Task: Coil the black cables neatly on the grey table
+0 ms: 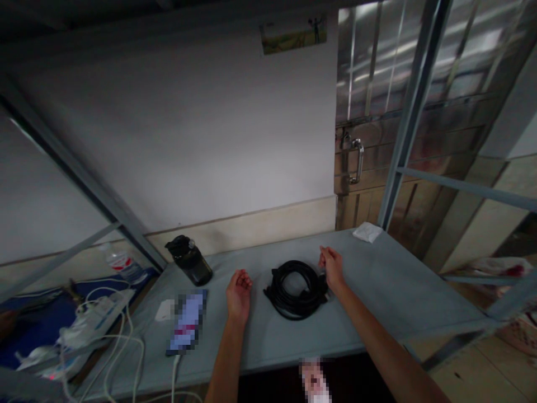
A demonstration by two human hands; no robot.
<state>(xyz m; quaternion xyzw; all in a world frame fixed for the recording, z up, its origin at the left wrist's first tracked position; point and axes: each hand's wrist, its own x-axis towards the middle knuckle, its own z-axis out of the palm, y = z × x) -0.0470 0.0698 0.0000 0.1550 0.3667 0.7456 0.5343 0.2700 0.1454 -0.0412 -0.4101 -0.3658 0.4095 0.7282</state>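
While your right hand [332, 267] rests against the right edge of the cable [296, 290], I cannot tell whether its fingers pinch a strand or merely touch it; your left hand [238, 292] lies on the table [377, 291] just left of the coil, half curled and holding nothing; the cable sits mid-table, seemingly wound into a full loop already; any tie is hidden; a bottle [191, 261] and phone [187, 322] lie farther left.
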